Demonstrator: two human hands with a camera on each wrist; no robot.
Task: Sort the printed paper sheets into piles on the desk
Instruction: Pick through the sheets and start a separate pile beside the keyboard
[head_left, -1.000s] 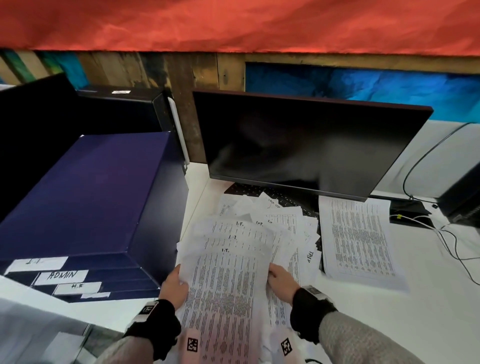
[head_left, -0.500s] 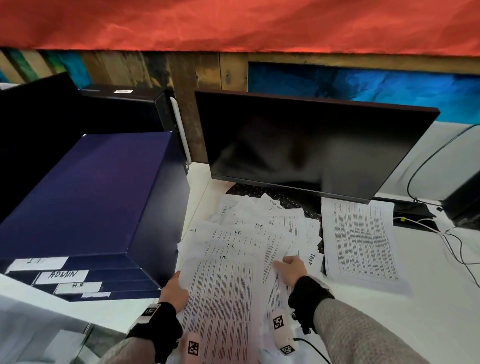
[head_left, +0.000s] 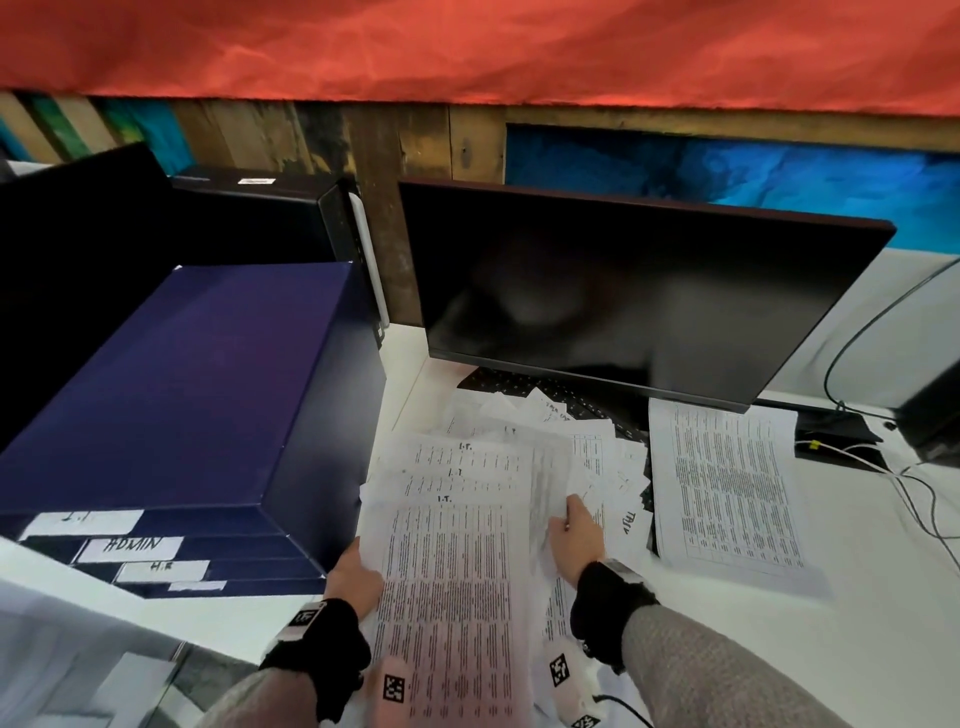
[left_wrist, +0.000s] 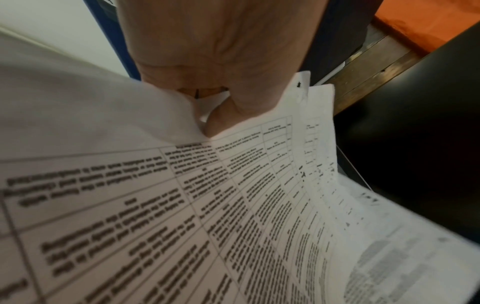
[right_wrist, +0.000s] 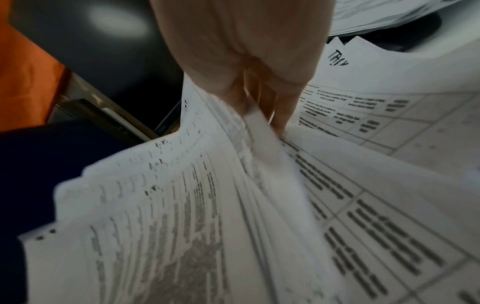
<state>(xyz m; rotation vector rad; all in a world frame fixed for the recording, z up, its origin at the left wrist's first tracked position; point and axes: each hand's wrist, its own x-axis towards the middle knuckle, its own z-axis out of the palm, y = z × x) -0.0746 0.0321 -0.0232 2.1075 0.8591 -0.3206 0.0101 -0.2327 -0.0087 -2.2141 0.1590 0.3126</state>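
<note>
A fanned stack of printed sheets (head_left: 447, 571) lies in front of the person on the white counter (head_left: 857, 649), long axis running away from the body toward the dark monitor (head_left: 639, 312), text upright to the reader. The upper edges of the staggered top sheets each carry a handwritten "I.T." The left hand (head_left: 353, 574) grips the stack's left edge — in the left wrist view its thumb (left_wrist: 226, 115) pinches over the paper, the fingers hidden beneath. The right hand (head_left: 576, 535) has its grip closed on the right edges of several sheets, lifting and separating them; in the right wrist view the fingers (right_wrist: 280, 107) curl round a thin bundle of pages.

Under and beyond the stack is a loose heap of papers (head_left: 613, 467), angled every way, one torn slip marked "TALV" or similar — hard to read. To the right a separate pile (head_left: 727, 493) lies flat, long axis also pointing toward the monitor, slightly tilted.

At the left stands a dark blue drawer box (head_left: 182, 389) with white labels: "ADMIN", one below it reading roughly "H.R", the top one unclear.
</note>
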